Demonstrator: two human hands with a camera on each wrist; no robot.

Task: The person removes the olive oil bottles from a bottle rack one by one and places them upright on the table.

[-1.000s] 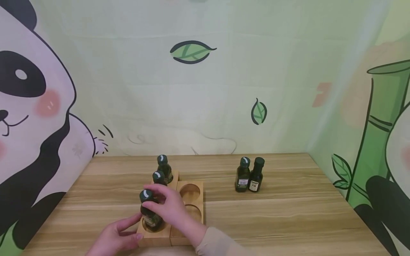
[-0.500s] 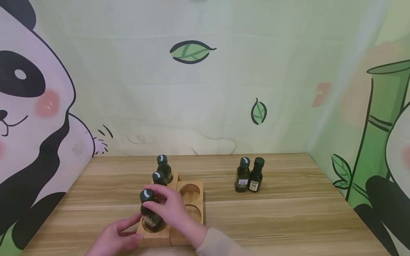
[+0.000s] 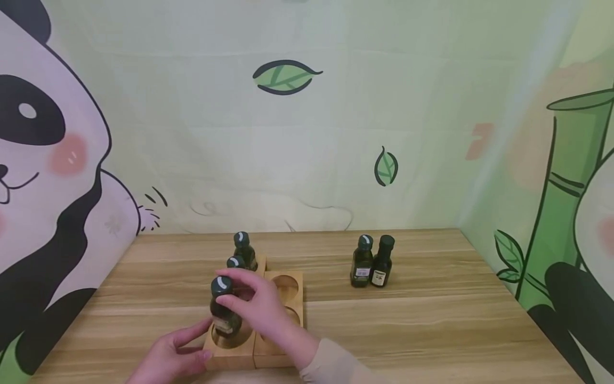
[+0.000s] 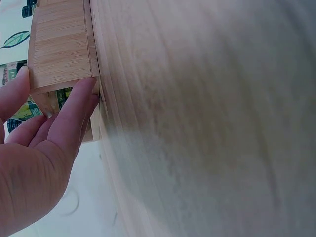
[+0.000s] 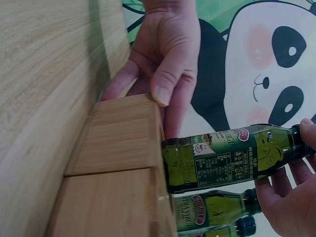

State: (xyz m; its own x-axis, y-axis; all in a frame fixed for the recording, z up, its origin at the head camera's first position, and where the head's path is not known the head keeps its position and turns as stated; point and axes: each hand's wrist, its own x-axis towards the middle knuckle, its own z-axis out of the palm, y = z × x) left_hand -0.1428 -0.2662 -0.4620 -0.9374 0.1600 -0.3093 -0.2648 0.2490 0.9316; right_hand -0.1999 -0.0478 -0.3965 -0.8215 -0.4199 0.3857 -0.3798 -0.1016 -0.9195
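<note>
My right hand [image 3: 261, 306] grips a small green olive oil bottle [image 5: 212, 158] near its neck. This bottle stands nearly upright over the front round hole of the left wooden holder [image 3: 230, 361]; the right wrist view shows its base close to the holder's top edge. With thumb and fingers on opposite sides, my left hand [image 3: 168, 353] holds the near left corner of that holder. Behind the gripped bottle, another bottle [image 3: 235, 262] is partly hidden by my right hand. A third bottle [image 3: 245, 255] stands at the holder's far end.
A second wooden holder [image 3: 275, 361] adjoins the first on the right, with bare round holes visible. Farther right on the table [image 3: 431, 314] stand an olive oil bottle [image 3: 362, 266] and a darker, slimmer bottle [image 3: 381, 266], side by side. A panda-print cloth hangs behind.
My right hand has raised the olive oil bottle slightly, baring more of the front hole. My left hand keeps its place on the holder.
</note>
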